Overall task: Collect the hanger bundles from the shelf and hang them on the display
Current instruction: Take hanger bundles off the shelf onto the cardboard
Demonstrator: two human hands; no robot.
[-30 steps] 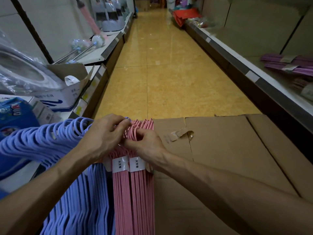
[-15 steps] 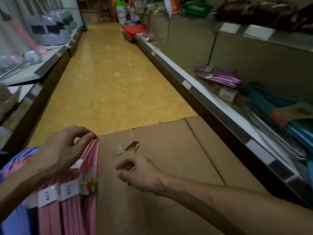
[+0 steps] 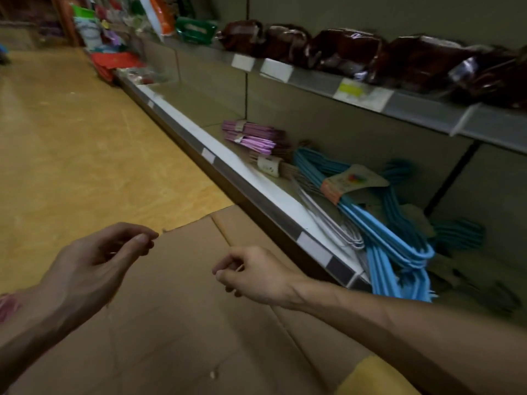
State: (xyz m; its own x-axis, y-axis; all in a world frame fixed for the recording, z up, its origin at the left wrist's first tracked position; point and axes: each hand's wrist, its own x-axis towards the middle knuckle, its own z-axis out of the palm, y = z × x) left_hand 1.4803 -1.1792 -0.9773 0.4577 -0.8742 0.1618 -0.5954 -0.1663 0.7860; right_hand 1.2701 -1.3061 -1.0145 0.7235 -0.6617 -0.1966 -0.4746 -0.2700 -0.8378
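Since half a second ago your view has turned more to the right, and your left hand (image 3: 94,260) has let go of the pink hangers (image 3: 8,305); only a small pink part of them shows now at the left edge, under your left forearm. Your left hand hangs over the cardboard box (image 3: 176,323) with the fingers loosely curled and the thumb near the fingertips, and it holds nothing. Your right hand (image 3: 253,276) is also over the box, near its right flap, with fingers loosely curled and nothing in them. The two hands are apart from each other.

On the lower shelf (image 3: 256,181) to your right lie the hanger bundles. The purple bundles (image 3: 251,136) are the farthest, stacked one on another, each with a paper band. Just beside them, nearer to you, is a thin bundle with a white label (image 3: 269,166); its colour is hard to tell. Next come white wire hangers (image 3: 330,220) and on them the blue hangers (image 3: 390,238) with a cardboard tag, their ends reaching over the shelf front. Behind these is a teal bundle (image 3: 459,233), partly in shadow.

On the upper shelf (image 3: 413,105) stand dark brown packages (image 3: 345,49) in a row, with price labels under them. The yellow floor (image 3: 85,143) of the aisle runs away on the left.
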